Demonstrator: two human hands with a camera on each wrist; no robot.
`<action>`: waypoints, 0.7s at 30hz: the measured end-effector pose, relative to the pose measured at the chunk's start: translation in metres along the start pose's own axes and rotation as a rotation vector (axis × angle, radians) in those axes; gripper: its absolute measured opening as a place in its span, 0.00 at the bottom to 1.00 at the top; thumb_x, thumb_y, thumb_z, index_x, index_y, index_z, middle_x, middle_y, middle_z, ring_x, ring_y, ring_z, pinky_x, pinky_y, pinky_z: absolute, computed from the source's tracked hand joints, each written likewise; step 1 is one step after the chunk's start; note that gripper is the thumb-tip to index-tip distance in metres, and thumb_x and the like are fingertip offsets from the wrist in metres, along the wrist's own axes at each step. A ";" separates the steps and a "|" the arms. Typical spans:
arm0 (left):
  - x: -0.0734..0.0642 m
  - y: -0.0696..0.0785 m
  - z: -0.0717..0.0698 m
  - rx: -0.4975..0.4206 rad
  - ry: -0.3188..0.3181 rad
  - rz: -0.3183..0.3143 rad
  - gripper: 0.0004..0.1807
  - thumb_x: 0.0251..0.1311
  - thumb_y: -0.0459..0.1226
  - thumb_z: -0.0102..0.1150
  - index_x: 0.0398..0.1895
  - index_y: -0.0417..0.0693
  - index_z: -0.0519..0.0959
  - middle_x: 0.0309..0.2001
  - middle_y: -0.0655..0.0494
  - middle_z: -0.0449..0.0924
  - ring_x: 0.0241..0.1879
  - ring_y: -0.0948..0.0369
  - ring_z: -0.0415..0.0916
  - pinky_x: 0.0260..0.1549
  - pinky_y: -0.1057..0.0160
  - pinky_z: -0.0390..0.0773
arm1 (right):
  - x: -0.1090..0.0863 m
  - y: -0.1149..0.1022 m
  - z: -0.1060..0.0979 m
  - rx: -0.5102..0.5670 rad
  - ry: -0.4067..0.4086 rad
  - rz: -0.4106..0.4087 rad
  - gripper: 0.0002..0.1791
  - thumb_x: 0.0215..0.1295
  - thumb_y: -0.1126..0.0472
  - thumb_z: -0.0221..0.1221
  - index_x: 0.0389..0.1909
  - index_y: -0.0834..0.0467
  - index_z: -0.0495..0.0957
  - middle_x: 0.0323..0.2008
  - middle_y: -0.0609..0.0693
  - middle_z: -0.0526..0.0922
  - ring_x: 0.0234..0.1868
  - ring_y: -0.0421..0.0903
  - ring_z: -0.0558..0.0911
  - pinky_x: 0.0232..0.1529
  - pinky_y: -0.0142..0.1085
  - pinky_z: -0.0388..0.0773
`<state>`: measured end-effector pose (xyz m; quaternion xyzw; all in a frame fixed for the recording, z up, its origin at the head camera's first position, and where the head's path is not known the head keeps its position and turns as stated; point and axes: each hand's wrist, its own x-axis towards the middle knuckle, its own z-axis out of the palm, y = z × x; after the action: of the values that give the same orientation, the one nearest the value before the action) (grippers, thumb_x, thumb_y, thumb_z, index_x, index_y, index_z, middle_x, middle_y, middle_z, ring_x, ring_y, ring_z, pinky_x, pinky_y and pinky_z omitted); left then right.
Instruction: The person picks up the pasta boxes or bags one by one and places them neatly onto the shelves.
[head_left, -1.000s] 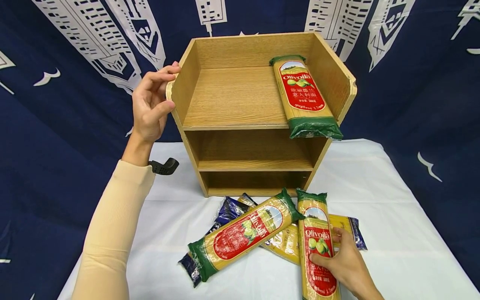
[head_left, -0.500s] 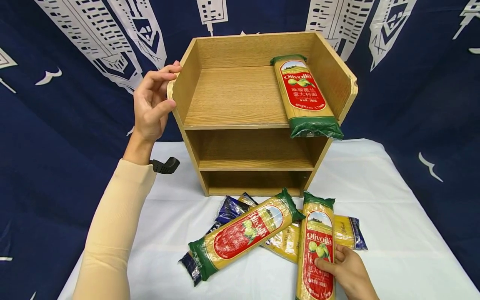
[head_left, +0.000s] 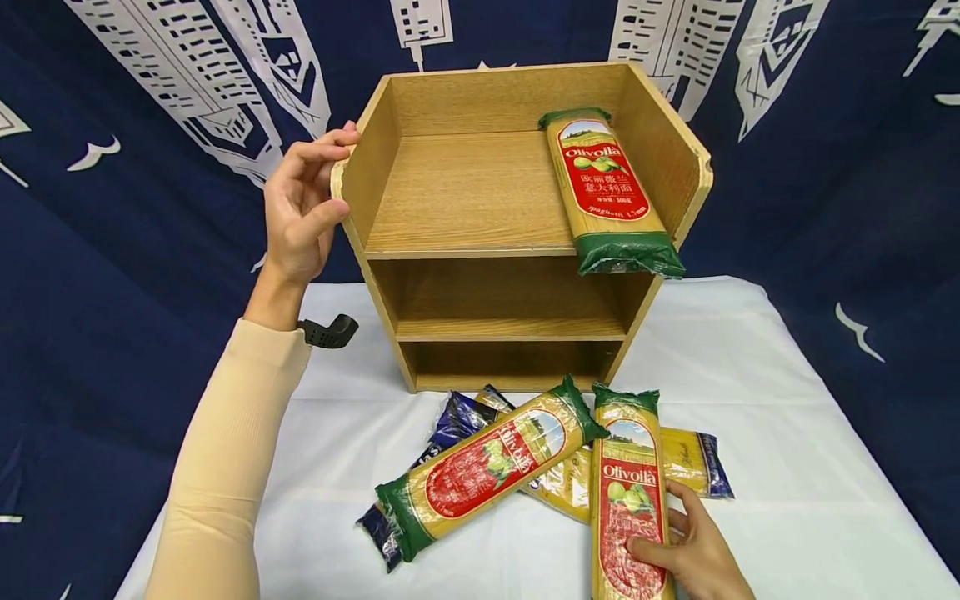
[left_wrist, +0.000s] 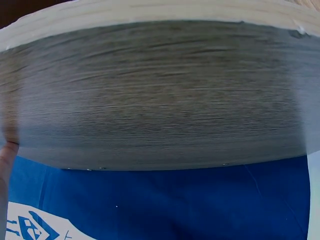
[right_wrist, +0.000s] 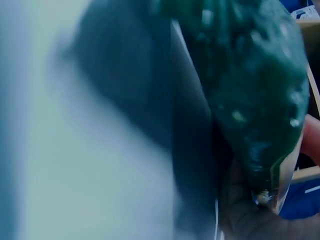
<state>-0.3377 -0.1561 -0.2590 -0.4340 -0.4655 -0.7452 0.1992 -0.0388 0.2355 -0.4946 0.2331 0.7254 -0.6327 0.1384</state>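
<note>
My left hand (head_left: pixel 300 204) holds the left side panel of a small wooden shelf (head_left: pixel 472 192), fingertips at its upper edge and thumb at its front edge. In the left wrist view one fingertip (left_wrist: pixel 9 150) touches the panel's outer face (left_wrist: pixel 160 95). My right hand (head_left: pixel 693 546) grips a pack of spaghetti (head_left: pixel 630 492) with a red label and green ends, thumb on its front. The right wrist view shows this pack's green end (right_wrist: pixel 255 85) close up. Beside it another such spaghetti pack (head_left: pixel 491 467) lies slanted over other packs. A third spaghetti pack (head_left: pixel 607 183) lies on the shelf's top level.
Yellow and dark-blue packs (head_left: pixel 686 462) lie partly covered in front of the shelf, on a white cloth (head_left: pixel 787 467). The top-level pack overhangs the shelf's front edge. Behind hangs a dark-blue curtain (head_left: pixel 825 208) with white printed buildings.
The spaghetti pack in my right hand shifts slightly right and then back left, its tilt changing a little. My left hand and the shelf stay in place.
</note>
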 end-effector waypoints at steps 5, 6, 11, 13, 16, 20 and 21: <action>0.000 0.001 -0.001 0.002 -0.006 -0.005 0.22 0.40 0.24 0.59 0.46 0.29 0.79 0.56 0.35 0.78 0.70 0.40 0.64 0.72 0.46 0.60 | -0.001 0.000 0.004 -0.003 0.008 0.007 0.56 0.54 0.71 0.71 0.76 0.63 0.43 0.45 0.63 0.81 0.39 0.55 0.86 0.36 0.48 0.87; 0.000 0.001 -0.001 0.002 -0.007 -0.004 0.22 0.40 0.24 0.59 0.46 0.29 0.79 0.56 0.35 0.78 0.70 0.40 0.64 0.73 0.46 0.60 | 0.000 -0.001 0.005 -0.001 0.001 0.008 0.55 0.55 0.71 0.70 0.76 0.66 0.43 0.45 0.63 0.82 0.40 0.55 0.86 0.36 0.48 0.87; 0.001 0.000 0.000 -0.007 -0.005 0.008 0.23 0.40 0.27 0.67 0.45 0.29 0.78 0.56 0.35 0.78 0.70 0.40 0.65 0.73 0.46 0.59 | 0.001 0.002 0.003 -0.024 -0.022 0.012 0.44 0.56 0.70 0.70 0.67 0.78 0.54 0.42 0.57 0.85 0.41 0.49 0.86 0.40 0.40 0.86; 0.001 -0.001 0.000 -0.008 -0.005 0.012 0.24 0.40 0.28 0.69 0.45 0.28 0.78 0.56 0.35 0.78 0.69 0.40 0.65 0.73 0.46 0.59 | 0.000 0.003 0.002 0.005 -0.061 0.016 0.43 0.56 0.70 0.70 0.65 0.77 0.53 0.41 0.55 0.85 0.40 0.49 0.86 0.41 0.40 0.86; 0.001 -0.001 -0.001 -0.007 -0.001 0.011 0.24 0.40 0.29 0.69 0.45 0.28 0.78 0.55 0.35 0.78 0.69 0.40 0.65 0.73 0.46 0.60 | -0.003 0.005 0.001 0.080 -0.137 0.016 0.47 0.56 0.71 0.68 0.67 0.73 0.46 0.40 0.56 0.84 0.40 0.52 0.87 0.41 0.46 0.87; 0.001 -0.001 -0.001 -0.006 0.002 0.009 0.24 0.40 0.28 0.69 0.45 0.29 0.79 0.55 0.35 0.78 0.69 0.40 0.65 0.73 0.46 0.60 | -0.005 0.005 0.004 0.127 -0.126 0.020 0.50 0.56 0.73 0.67 0.70 0.69 0.42 0.41 0.57 0.83 0.39 0.55 0.87 0.40 0.51 0.87; 0.001 -0.001 -0.001 -0.005 0.001 0.009 0.24 0.40 0.28 0.68 0.45 0.29 0.79 0.55 0.35 0.78 0.69 0.40 0.65 0.73 0.46 0.60 | -0.006 0.005 0.005 0.134 -0.113 0.025 0.50 0.56 0.74 0.67 0.71 0.68 0.42 0.42 0.58 0.82 0.39 0.55 0.87 0.40 0.52 0.87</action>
<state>-0.3392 -0.1566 -0.2591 -0.4361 -0.4617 -0.7457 0.2016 -0.0320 0.2306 -0.4965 0.2146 0.6694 -0.6903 0.1710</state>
